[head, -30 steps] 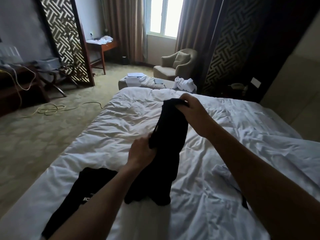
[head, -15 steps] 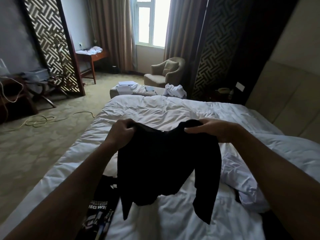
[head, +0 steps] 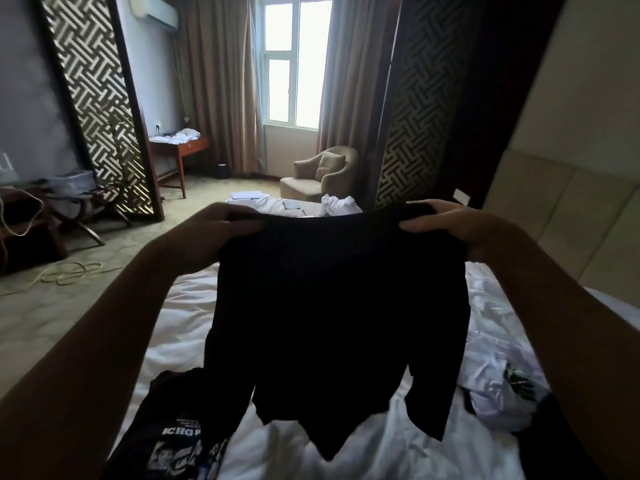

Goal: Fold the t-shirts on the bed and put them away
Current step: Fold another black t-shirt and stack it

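Hotel rm, white bed [head: 194,327] fills lower frame. Black tee [head: 332,306] held up at centre, clear of bed. L hand [head: 221,223] & R hand [head: 446,223] each pinch its top edge, spread wide, prob. to hang it flat before folding. Printed tee [head: 180,434] lower left, on bed.

The bed [head: 194,327] has a crumpled white cover. On it, near the left, lies a black printed shirt [head: 173,434]. On the right lies a pale shirt [head: 495,393], crumpled, well apart from the printed one.
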